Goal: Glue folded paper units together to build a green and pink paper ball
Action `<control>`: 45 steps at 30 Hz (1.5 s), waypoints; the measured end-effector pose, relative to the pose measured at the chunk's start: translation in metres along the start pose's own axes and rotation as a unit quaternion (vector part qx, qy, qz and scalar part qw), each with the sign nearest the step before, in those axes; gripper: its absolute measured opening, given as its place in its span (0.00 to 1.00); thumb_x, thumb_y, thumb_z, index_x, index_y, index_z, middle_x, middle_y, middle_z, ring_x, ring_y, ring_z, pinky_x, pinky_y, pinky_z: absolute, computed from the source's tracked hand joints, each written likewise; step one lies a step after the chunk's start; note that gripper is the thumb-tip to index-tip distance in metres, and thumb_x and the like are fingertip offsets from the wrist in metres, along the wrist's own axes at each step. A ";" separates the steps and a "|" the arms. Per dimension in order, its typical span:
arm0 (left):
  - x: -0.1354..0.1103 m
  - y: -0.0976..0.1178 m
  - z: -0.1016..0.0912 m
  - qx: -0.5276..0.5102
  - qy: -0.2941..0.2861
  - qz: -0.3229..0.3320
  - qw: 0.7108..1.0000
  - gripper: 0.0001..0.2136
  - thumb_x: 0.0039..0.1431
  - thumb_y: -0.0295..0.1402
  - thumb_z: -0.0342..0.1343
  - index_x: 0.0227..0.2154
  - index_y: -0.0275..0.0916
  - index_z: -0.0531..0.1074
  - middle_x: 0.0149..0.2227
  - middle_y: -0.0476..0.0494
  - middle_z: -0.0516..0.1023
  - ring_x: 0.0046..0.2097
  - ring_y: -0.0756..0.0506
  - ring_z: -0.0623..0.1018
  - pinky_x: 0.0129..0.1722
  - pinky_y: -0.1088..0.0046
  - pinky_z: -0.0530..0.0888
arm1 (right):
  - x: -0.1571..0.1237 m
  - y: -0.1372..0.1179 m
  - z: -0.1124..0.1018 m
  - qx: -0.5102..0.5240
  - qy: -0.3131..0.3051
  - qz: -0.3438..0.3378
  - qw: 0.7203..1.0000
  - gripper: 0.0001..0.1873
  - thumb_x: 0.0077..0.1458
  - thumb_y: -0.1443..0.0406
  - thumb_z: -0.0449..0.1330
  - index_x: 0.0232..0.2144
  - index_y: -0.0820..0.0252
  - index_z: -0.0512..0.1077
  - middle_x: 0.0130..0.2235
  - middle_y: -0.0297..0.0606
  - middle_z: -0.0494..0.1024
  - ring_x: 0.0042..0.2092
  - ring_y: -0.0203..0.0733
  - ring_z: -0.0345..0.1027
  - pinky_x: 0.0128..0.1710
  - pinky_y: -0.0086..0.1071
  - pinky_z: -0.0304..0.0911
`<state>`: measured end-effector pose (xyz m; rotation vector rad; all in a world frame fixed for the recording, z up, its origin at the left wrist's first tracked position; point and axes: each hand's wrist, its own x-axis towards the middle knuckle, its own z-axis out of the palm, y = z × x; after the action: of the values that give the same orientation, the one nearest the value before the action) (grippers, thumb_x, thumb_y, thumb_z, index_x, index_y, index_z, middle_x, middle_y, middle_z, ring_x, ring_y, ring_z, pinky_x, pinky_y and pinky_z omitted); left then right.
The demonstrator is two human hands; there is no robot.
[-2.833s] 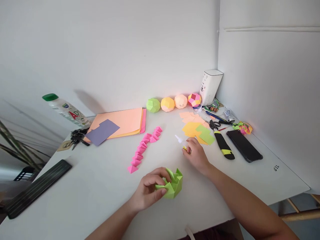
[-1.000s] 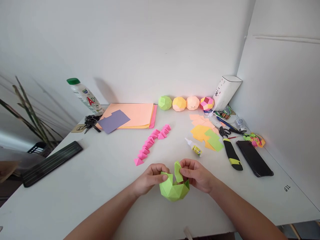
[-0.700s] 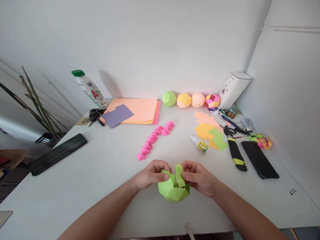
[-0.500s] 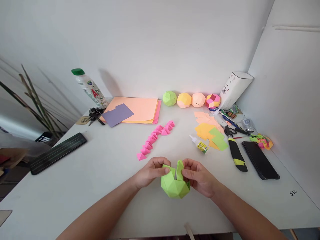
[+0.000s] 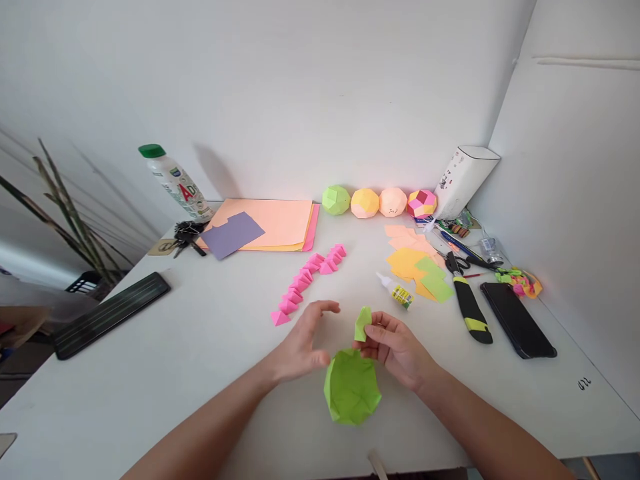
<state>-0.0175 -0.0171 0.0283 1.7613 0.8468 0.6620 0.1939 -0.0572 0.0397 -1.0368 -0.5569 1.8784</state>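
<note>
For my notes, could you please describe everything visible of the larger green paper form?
The larger green paper form is rounded and many-sided, with flat, creased facets. Its shading leaves unclear whether we see its inside or outside. It appears to rest on the white tabletop, toward the near side. The left grip is open beside it, the right grip close to its far edge; whether either touches it I cannot tell.

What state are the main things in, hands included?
Left hand: open, holding nothing.
Right hand: pinching a small green folded-paper piece.
Green paper shell: hollow, open-topped.
Glue bottle: lying on its side.
Pink paper pieces: folded, roughly lined up.
Purple sheet: notched, flat.
Green-capped bottle: closed, standing.
</note>
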 end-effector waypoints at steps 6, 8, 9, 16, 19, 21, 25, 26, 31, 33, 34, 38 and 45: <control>-0.001 -0.009 -0.005 0.093 -0.259 0.005 0.961 0.63 0.20 0.55 0.68 0.63 0.44 0.41 0.66 0.32 0.33 0.66 0.28 0.32 0.62 0.46 0.47 | 0.000 0.001 -0.003 -0.026 0.017 -0.028 0.999 0.12 0.43 0.62 0.69 0.28 0.60 0.71 0.30 0.33 0.78 0.33 0.38 0.73 0.40 0.34 0.66; -0.002 -0.011 0.001 0.115 -0.249 0.007 0.962 0.62 0.23 0.52 0.69 0.62 0.43 0.41 0.66 0.31 0.35 0.66 0.29 0.30 0.62 0.45 0.45 | 0.000 0.001 -0.002 -0.050 0.027 -0.042 0.997 0.12 0.44 0.62 0.69 0.29 0.60 0.71 0.30 0.33 0.78 0.34 0.38 0.72 0.38 0.34 0.66; -0.002 -0.012 0.005 0.120 -0.236 0.004 0.964 0.61 0.23 0.51 0.70 0.62 0.42 0.41 0.66 0.31 0.36 0.66 0.29 0.31 0.62 0.44 0.44 | 0.000 0.001 -0.002 -0.060 0.034 -0.051 0.996 0.12 0.44 0.61 0.69 0.29 0.60 0.71 0.30 0.33 0.78 0.34 0.38 0.72 0.37 0.33 0.66; 0.000 -0.008 0.014 0.071 -0.105 -0.027 0.992 0.46 0.40 0.43 0.67 0.60 0.41 0.48 0.62 0.32 0.52 0.64 0.33 0.51 0.61 0.51 0.56 | 0.002 0.004 -0.001 -0.064 0.106 -0.076 0.989 0.13 0.47 0.57 0.67 0.29 0.58 0.70 0.30 0.33 0.78 0.35 0.38 0.71 0.39 0.33 0.64; 0.001 -0.007 0.011 0.068 -0.063 -0.038 0.995 0.38 0.49 0.40 0.61 0.61 0.44 0.48 0.61 0.35 0.56 0.63 0.34 0.55 0.61 0.51 0.56 | 0.003 0.006 -0.002 -0.019 0.126 -0.060 0.990 0.13 0.47 0.56 0.66 0.30 0.58 0.70 0.31 0.33 0.77 0.33 0.38 0.70 0.39 0.34 0.63; 0.000 -0.008 0.011 0.074 -0.073 -0.046 0.993 0.40 0.49 0.41 0.61 0.63 0.44 0.46 0.64 0.35 0.50 0.65 0.33 0.49 0.62 0.48 0.52 | 0.004 0.007 -0.002 0.016 0.117 -0.076 0.990 0.13 0.47 0.57 0.67 0.30 0.58 0.71 0.30 0.34 0.77 0.34 0.39 0.70 0.40 0.35 0.63; -0.004 -0.016 0.018 0.071 -0.095 -0.056 0.991 0.57 0.36 0.47 0.68 0.65 0.42 0.38 0.68 0.32 0.37 0.66 0.25 0.35 0.61 0.40 0.44 | 0.005 0.009 0.001 0.061 0.106 -0.115 0.986 0.11 0.47 0.59 0.67 0.28 0.58 0.70 0.30 0.35 0.77 0.37 0.41 0.70 0.44 0.37 0.62; -0.004 -0.017 0.021 0.067 -0.076 -0.057 0.993 0.58 0.35 0.47 0.68 0.65 0.41 0.37 0.68 0.31 0.37 0.66 0.25 0.35 0.61 0.39 0.44 | 0.006 0.010 0.001 0.067 0.101 -0.116 0.986 0.10 0.47 0.60 0.67 0.28 0.58 0.70 0.30 0.35 0.77 0.38 0.41 0.70 0.44 0.37 0.62; -0.004 -0.014 0.031 0.008 0.000 -0.071 0.997 0.55 0.40 0.40 0.68 0.65 0.43 0.35 0.65 0.29 0.49 0.65 0.28 0.50 0.60 0.44 0.53 | 0.007 0.013 0.002 0.086 0.052 -0.104 0.989 0.08 0.49 0.61 0.66 0.29 0.58 0.72 0.31 0.35 0.77 0.39 0.41 0.69 0.46 0.37 0.61; -0.003 -0.010 0.031 -0.058 0.004 -0.079 0.995 0.51 0.45 0.37 0.66 0.64 0.45 0.35 0.64 0.30 0.53 0.63 0.31 0.57 0.59 0.48 0.58 | 0.006 0.013 0.003 0.087 0.026 -0.102 0.991 0.07 0.50 0.61 0.65 0.30 0.58 0.72 0.32 0.36 0.77 0.40 0.41 0.69 0.46 0.38 0.61; -0.002 -0.008 0.031 -0.097 0.002 -0.083 0.992 0.49 0.46 0.36 0.65 0.64 0.47 0.35 0.63 0.31 0.54 0.62 0.32 0.60 0.58 0.49 0.61 | 0.005 0.012 0.003 0.084 0.010 -0.102 0.991 0.07 0.50 0.61 0.64 0.31 0.58 0.73 0.33 0.36 0.77 0.40 0.41 0.69 0.46 0.38 0.61; -0.002 -0.003 0.030 -0.272 -0.011 -0.081 0.959 0.46 0.49 0.34 0.64 0.63 0.55 0.38 0.63 0.36 0.53 0.60 0.35 0.63 0.55 0.53 0.66 | 0.001 0.006 0.005 0.045 -0.051 -0.105 0.992 0.08 0.52 0.60 0.63 0.33 0.58 0.74 0.35 0.37 0.77 0.40 0.41 0.69 0.46 0.38 0.61; -0.001 0.006 0.027 -0.447 -0.050 -0.106 0.887 0.41 0.50 0.40 0.62 0.63 0.56 0.45 0.67 0.39 0.46 0.62 0.34 0.60 0.55 0.52 0.64 | -0.002 0.005 0.003 0.020 -0.106 -0.087 0.990 0.08 0.53 0.62 0.62 0.35 0.60 0.73 0.36 0.39 0.78 0.37 0.41 0.72 0.42 0.37 0.61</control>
<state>0.0036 -0.0342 0.0249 0.8420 0.5115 0.6598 0.1898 -0.0613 0.0384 -0.7411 -0.7065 1.8467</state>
